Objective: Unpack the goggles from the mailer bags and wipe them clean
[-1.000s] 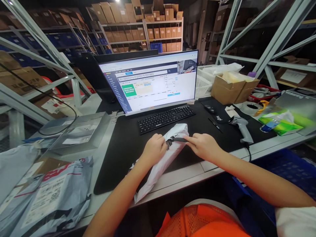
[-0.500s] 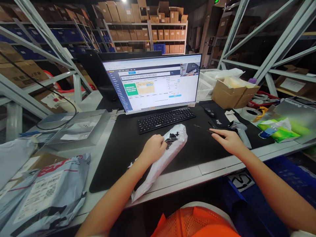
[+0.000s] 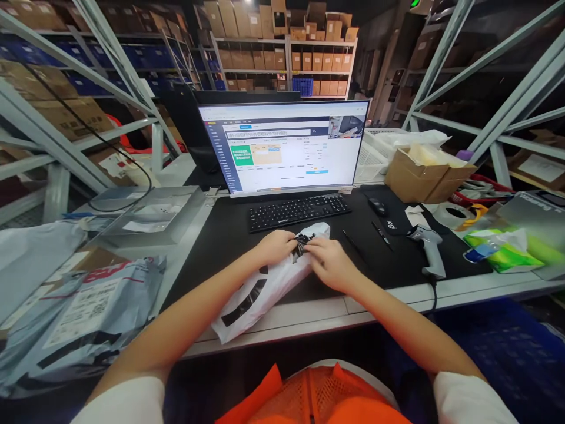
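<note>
A white plastic mailer bag [image 3: 265, 285] lies slanted across the black desk mat [image 3: 229, 247], its torn top end showing black lining. My left hand [image 3: 276, 246] grips that torn end from the left. My right hand [image 3: 329, 262] is closed on the same end from the right, fingers at the black opening. A thin black pen [image 3: 353, 244] lies on the mat just right of my right hand. A black keyboard [image 3: 298, 211] sits right behind the bag, under the lit monitor [image 3: 285, 147].
A grey barcode scanner [image 3: 426, 250] and a black mouse [image 3: 378, 206] lie to the right. Further right are a cardboard box [image 3: 421, 174], a tape roll [image 3: 450, 213] and a green tissue pack [image 3: 498, 250]. Grey parcels [image 3: 83, 321] pile at the left. Shelves of boxes stand behind.
My right hand set the pen down on the mat to the right, then came back to the torn end of the bag. The bag has shifted slightly left.
</note>
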The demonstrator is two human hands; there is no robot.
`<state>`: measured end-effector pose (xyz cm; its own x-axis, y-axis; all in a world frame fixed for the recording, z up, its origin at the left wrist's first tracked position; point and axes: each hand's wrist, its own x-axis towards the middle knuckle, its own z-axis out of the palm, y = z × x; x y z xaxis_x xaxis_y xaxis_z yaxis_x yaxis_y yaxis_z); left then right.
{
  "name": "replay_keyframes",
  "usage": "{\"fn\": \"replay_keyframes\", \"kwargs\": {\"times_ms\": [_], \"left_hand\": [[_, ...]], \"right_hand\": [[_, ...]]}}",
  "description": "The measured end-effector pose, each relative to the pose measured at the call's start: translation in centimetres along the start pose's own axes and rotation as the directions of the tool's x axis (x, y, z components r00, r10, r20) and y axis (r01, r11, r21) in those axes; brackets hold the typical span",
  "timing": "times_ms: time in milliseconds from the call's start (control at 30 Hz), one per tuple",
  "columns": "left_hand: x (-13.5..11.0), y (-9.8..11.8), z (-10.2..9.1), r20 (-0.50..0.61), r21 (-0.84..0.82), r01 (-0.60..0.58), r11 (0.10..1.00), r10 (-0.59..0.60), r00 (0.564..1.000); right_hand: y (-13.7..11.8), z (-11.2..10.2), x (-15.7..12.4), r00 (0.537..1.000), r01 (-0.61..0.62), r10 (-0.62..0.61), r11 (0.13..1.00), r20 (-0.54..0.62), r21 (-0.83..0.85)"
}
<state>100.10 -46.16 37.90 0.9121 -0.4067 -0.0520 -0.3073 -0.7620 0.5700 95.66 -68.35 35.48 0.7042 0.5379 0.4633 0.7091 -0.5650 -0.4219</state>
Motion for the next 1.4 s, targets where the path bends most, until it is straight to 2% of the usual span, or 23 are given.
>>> {"fn": "replay_keyframes", "kwargs": {"times_ms": [67,233,533,700,800,900,1000,1100,1233,1300,1400], "left_hand": [[-0.5,-0.1,0.1,-0.006,-0.075,0.007,0.997,-0.007,1.0],[-2.0,-0.4,0.0,-0.071,-0.178,0.014,0.984,-0.027,0.997],[-2.3,-0.4,2.1,-0.188,-0.196,-0.005,0.981,-0.033,0.982],[-2.6,-0.4,2.4,-0.226,-0.17,-0.025,0.985,-0.014,0.974],[-2.8,-0.5,2.3,-0.248,-0.163,-0.028,0.986,-0.014,0.969],[-2.8,-0.8,2.1,-0.297,-0.172,0.014,0.985,-0.065,0.953],[-2.4,-1.3,1.9,-0.294,-0.198,0.054,0.979,-0.112,0.949],[-2.0,-1.5,1.9,-0.268,-0.217,0.069,0.974,-0.127,0.955],[-2.4,-0.9,1.9,-0.28,-0.24,0.091,0.966,-0.159,0.947],[-2.9,-0.3,1.9,-0.319,-0.212,0.038,0.976,-0.106,0.942],[-3.6,0.3,1.8,-0.354,-0.054,-0.155,0.986,0.126,0.927]], "right_hand": [[-1.0,1.1,1.1,0.999,-0.008,0.008,1.0,0.032,0.004],[-0.9,2.8,2.1,0.999,-0.017,0.017,0.999,-0.027,0.027],[-0.9,4.4,2.3,0.989,-0.121,0.129,0.987,-0.073,0.105],[-0.8,4.5,2.3,0.99,-0.093,0.107,0.986,-0.097,0.135],[-0.3,4.3,2.0,0.991,-0.053,0.079,0.973,-0.111,0.223],[-0.3,3.6,1.4,0.992,0.071,-0.034,0.945,-0.12,0.319],[-0.6,2.8,0.8,0.982,0.183,-0.155,0.917,-0.105,0.353],[-0.6,2.1,0.6,0.985,0.166,-0.141,0.917,-0.094,0.362],[0.1,2.0,0.9,0.992,0.068,-0.033,0.953,-0.121,0.296],[0.5,2.1,1.0,0.992,0.01,0.021,0.97,-0.126,0.243],[0.7,2.3,0.9,0.997,-0.028,0.04,0.983,-0.066,0.179]]}}
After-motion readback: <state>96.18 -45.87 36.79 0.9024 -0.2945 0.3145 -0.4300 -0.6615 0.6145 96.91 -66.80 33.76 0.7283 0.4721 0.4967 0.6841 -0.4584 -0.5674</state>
